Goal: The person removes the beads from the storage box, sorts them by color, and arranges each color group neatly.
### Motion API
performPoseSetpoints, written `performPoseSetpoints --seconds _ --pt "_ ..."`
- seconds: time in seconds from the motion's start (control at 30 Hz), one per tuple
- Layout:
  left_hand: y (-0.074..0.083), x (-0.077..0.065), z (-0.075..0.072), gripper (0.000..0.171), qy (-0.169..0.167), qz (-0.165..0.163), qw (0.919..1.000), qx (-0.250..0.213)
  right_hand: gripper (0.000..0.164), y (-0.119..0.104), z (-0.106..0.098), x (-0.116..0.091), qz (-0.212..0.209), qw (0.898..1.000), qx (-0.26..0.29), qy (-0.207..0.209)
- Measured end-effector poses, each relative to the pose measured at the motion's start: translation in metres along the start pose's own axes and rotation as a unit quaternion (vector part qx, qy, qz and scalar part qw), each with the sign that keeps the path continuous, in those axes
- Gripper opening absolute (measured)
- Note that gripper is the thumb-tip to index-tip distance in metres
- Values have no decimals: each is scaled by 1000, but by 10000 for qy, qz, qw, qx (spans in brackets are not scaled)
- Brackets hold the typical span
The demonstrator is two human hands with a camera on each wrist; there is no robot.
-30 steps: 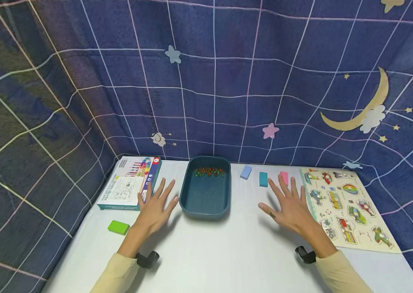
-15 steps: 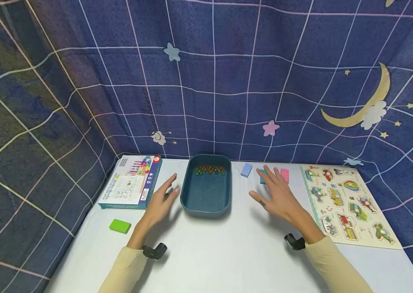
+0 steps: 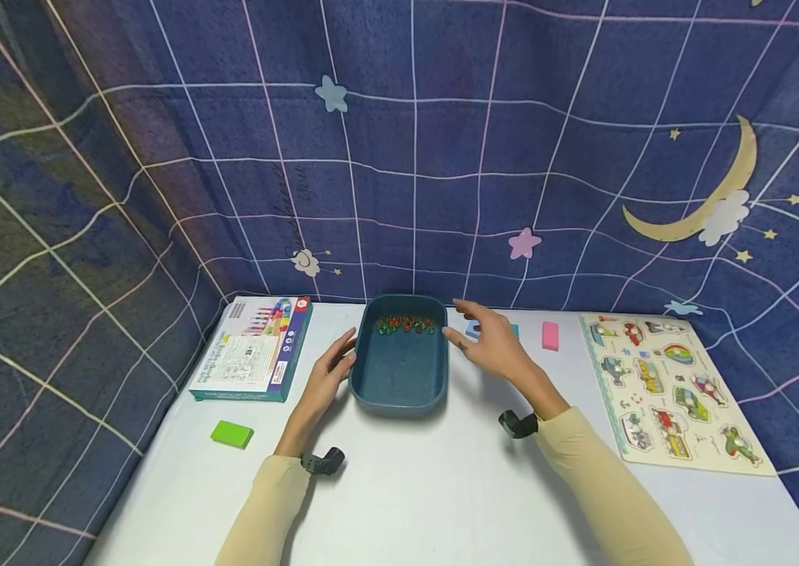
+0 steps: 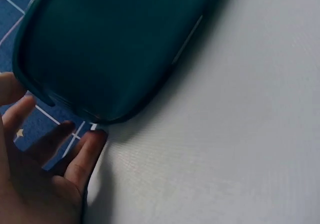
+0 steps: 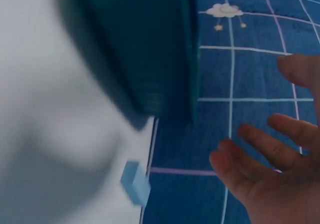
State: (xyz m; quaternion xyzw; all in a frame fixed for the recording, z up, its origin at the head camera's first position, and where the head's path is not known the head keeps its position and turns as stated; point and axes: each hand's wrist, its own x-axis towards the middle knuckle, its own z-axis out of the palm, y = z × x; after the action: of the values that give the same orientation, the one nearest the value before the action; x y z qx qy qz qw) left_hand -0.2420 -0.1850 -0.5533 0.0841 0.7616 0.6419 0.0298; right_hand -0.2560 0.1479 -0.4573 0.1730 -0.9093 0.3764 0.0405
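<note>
A dark teal plastic bin [image 3: 401, 376] stands on the white table. Several small shiny red and green pieces [image 3: 406, 325], too small to tell exactly, are gathered at its far end. My left hand [image 3: 323, 385] is beside the bin's left wall, its fingers loosely bent; in the left wrist view the fingertips [image 4: 97, 136] come close to the bin's rim, and contact is hard to tell. To the right of the bin is my right hand [image 3: 493, 342], with fingers spread. A gap separates it from the bin wall in the right wrist view. Neither hand holds anything.
Behind my right hand lie a blue block [image 3: 473, 328] and a partly covered teal block [image 3: 515, 331]; a pink block [image 3: 550, 336] is farther right. A picture puzzle board [image 3: 675, 393] lies at right. At left are a printed box [image 3: 251, 350] and a green block [image 3: 232, 434].
Both hands have come inward toward the bin. The right hand travelled left, away from the pink block, and the left hand moved right from the box. The bin stays in place.
</note>
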Motion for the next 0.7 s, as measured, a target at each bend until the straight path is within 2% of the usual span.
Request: performPoseSetpoints --seconds 0.1,0.23,0.33,0.47,0.57,0.7 --pt "-2 1 2 52 -9 28 10000 -24 57 -10 3 13 33 9983 574 -44" --pt "-4 0 6 49 70 147 9998 106 46 -20 11 29 309 9935 1065 -269" --pt "-5 -1 10 47 175 305 9993 150 42 -25 22 43 599 9848 1546 -509" --pt "-7 -3 13 46 342 453 9981 252 41 -29 38 60 905 9684 2192 -767" --pt "-9 -4 14 46 413 493 9974 321 39 -31 51 70 1016 9625 2377 -820" --pt "-13 -6 13 46 419 537 9970 366 32 -30 70 79 1188 9619 2349 -741"
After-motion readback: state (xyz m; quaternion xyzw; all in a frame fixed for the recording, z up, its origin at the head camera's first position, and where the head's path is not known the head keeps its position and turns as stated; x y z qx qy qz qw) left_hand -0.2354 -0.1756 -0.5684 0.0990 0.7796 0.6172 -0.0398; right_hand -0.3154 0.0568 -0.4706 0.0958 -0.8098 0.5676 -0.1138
